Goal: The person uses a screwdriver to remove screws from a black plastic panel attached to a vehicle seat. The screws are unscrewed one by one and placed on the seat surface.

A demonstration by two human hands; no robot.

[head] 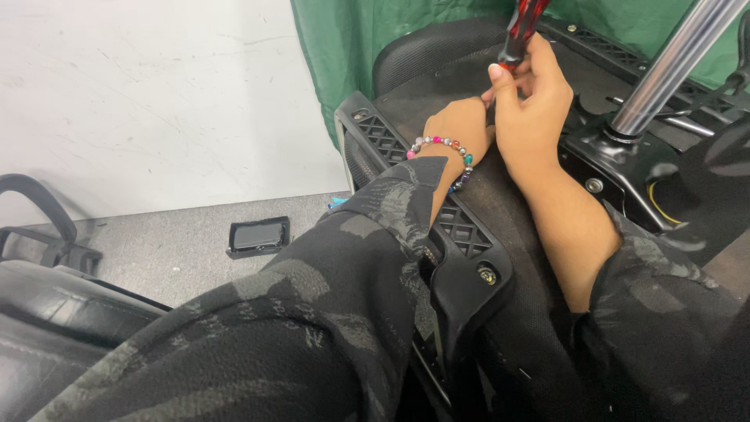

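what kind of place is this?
Likely a workshop or assembly area for office chairs: an upturned chair base with its chrome gas cylinder, a red-handled screwdriver in the right hand, another chair on bare floor.

A scuffed white wall [156, 94] meets a grey speckled floor [187, 242], with green cloth [336, 47] hanging behind, a small black rectangular plate [258, 236] on the floor and another black chair [47, 305] at left.
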